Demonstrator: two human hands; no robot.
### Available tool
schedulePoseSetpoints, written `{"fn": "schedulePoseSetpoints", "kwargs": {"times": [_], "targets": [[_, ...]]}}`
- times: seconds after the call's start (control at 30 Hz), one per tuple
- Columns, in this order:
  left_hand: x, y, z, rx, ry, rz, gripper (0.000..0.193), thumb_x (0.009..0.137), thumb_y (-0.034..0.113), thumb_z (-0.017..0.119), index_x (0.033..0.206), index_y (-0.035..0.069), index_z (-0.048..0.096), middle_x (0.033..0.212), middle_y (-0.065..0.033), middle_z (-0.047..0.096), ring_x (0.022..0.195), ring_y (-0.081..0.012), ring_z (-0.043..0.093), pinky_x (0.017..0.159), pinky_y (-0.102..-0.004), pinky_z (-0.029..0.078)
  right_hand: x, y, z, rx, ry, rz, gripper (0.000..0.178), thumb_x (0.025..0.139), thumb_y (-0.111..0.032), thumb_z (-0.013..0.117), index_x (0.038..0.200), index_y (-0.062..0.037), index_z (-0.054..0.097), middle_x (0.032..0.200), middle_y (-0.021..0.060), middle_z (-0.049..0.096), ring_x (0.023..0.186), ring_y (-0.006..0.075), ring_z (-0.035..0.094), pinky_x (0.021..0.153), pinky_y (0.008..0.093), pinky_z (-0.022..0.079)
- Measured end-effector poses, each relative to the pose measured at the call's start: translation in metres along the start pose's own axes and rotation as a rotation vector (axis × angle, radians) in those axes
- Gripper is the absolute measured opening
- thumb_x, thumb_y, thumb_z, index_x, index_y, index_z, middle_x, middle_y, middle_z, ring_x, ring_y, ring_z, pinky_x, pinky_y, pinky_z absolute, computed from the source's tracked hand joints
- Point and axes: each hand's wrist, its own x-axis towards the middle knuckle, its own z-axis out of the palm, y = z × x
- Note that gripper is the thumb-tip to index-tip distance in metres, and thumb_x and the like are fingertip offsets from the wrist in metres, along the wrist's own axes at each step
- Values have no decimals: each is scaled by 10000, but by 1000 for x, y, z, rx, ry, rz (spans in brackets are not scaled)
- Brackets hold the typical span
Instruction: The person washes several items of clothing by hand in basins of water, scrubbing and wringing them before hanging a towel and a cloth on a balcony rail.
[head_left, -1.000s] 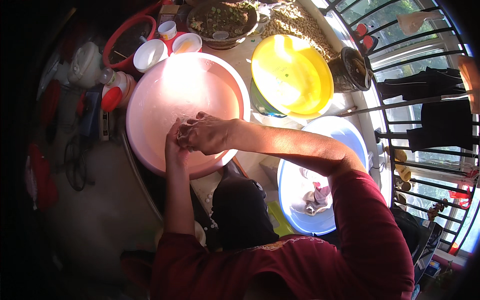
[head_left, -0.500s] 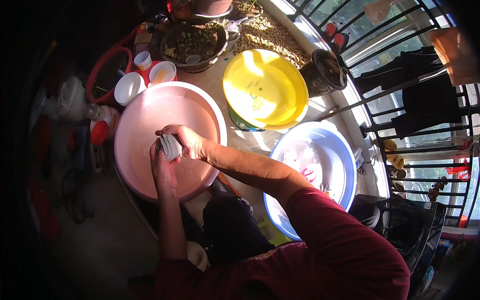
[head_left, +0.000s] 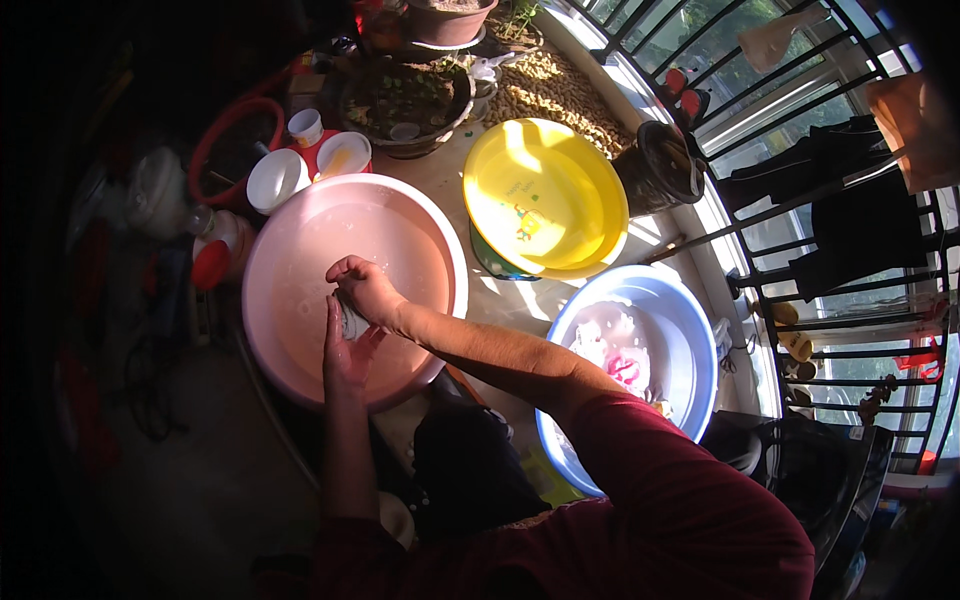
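Both of my hands meet over a large pink basin point(head_left: 290, 240) of pale, soapy water. My left hand point(head_left: 345, 350) lies palm up under a small grey piece of cloth point(head_left: 352, 322). My right hand point(head_left: 365, 288) closes over the cloth from above, so the two hands squeeze it between them. Most of the cloth is hidden by the fingers. My right forearm reaches across from the lower right in a dark red sleeve.
A yellow basin point(head_left: 545, 195) leans at the back. A blue basin point(head_left: 690, 340) at the right holds wet clothes point(head_left: 620, 350). White cups point(head_left: 275, 178), a red hoop point(head_left: 215, 135), a plant bowl point(head_left: 405, 100), a dark pot point(head_left: 660, 165) and a railing point(head_left: 800, 280) surround them.
The view has swung, so the basins sit lower and more to the right. My hands stayed together over the pink basin, working the cloth, and the right hand now covers it more.
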Motion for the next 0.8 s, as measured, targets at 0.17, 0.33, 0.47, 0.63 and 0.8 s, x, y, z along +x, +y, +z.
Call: {"fn": "schedulePoseSetpoints", "kwargs": {"times": [0.17,0.33,0.47,0.63,0.8], "targets": [[3,18,-11,263,-40,63,383,863,215,576,1184,50,448,1084,-62,550,992,-186,558,794,-347,510,-7,-21,-14,-747,-219,-174,254,909,-229,471,1071,-58,568,1095,123,562,1047,256,511,902,343,399],[-4,41,-19,410,-46,2,384,765,72,625,1124,73,489,1005,-51,578,882,-159,596,707,-277,539,-25,-63,-35,-857,-468,-420,455,863,-252,510,1298,-149,426,1339,128,388,1231,315,354,1006,421,302],[-9,59,-10,410,-15,73,415,750,90,640,1134,78,482,995,-44,573,861,-143,589,699,-273,530,-45,-92,-35,-1366,-591,-1034,584,774,-142,556,1328,-164,373,1406,113,294,1229,334,358,977,419,345],[-12,58,29,442,-322,-81,272,673,52,645,920,70,535,794,-27,557,674,-109,550,548,-227,449,-29,-68,-37,-1385,-540,-1301,542,713,-110,556,1240,-161,445,1286,97,416,1027,276,497,852,365,437],[-3,60,44,835,-201,-223,142,663,20,618,727,68,500,622,-12,486,552,-73,473,468,-224,360,-18,-60,-38,-1444,-486,-1290,293,722,-140,528,1013,-112,522,1081,95,528,819,244,564,695,323,495]]}}
